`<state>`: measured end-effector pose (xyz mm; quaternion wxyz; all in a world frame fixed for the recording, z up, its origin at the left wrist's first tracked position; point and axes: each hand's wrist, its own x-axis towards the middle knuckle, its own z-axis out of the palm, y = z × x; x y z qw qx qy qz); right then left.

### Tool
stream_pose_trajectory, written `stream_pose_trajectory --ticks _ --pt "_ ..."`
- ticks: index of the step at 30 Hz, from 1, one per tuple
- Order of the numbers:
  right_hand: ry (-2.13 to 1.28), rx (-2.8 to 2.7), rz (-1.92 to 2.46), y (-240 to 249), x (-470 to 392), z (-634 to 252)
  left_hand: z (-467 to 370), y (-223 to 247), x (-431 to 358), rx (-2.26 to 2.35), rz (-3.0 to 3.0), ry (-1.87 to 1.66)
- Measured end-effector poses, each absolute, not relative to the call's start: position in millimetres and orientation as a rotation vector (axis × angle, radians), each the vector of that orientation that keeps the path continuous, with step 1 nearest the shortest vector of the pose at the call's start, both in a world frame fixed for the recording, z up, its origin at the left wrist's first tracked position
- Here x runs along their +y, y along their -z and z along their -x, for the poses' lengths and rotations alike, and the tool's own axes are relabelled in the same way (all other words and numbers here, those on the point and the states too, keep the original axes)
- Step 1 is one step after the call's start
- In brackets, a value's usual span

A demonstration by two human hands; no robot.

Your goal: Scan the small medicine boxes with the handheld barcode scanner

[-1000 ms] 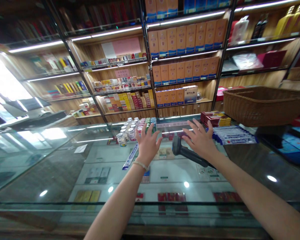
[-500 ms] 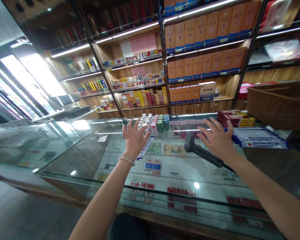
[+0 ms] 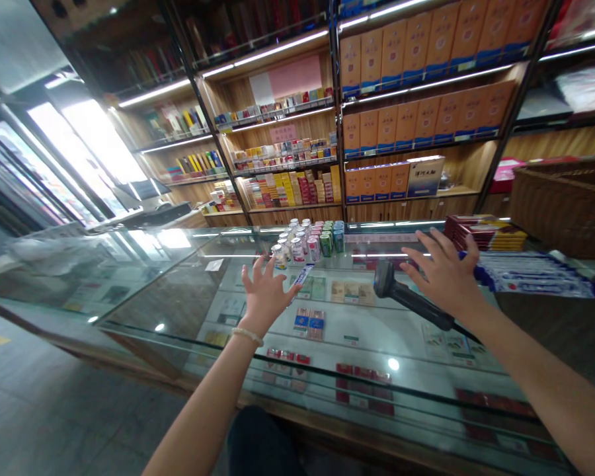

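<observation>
My left hand [image 3: 265,294], a beaded bracelet on its wrist, is spread over the glass counter [image 3: 367,330] and holds nothing. Its thumb overlaps a thin blue-and-white packet [image 3: 303,275] lying on the glass. Just beyond stand several small bottles and cans [image 3: 310,241] in rows, white, pink, green and blue. My right hand [image 3: 443,271] is also spread with nothing in it, above and beside a black handheld scanner [image 3: 411,304] whose head points left. To its right lies a stack of blue-and-white packets [image 3: 535,272].
Red and yellow boxes [image 3: 483,235] are piled behind the packets, near a wicker basket [image 3: 565,208]. Shelves of orange boxes [image 3: 416,125] and small packs line the back. A plastic bag [image 3: 54,248] and a monitor [image 3: 141,190] are at the left.
The view has shifted slightly left. My left hand has moved down and away from the bottles, which are now less covered. My right hand stays spread near the scanner.
</observation>
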<state>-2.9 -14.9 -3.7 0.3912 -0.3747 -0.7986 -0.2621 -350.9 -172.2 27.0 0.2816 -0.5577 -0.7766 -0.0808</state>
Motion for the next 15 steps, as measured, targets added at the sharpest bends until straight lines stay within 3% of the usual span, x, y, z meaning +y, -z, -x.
stream_pose_trajectory --ticks 15 --pt "0.603 -2.051 0.924 4 -15 3 343 -15 -177 -2.126 1.524 0.160"
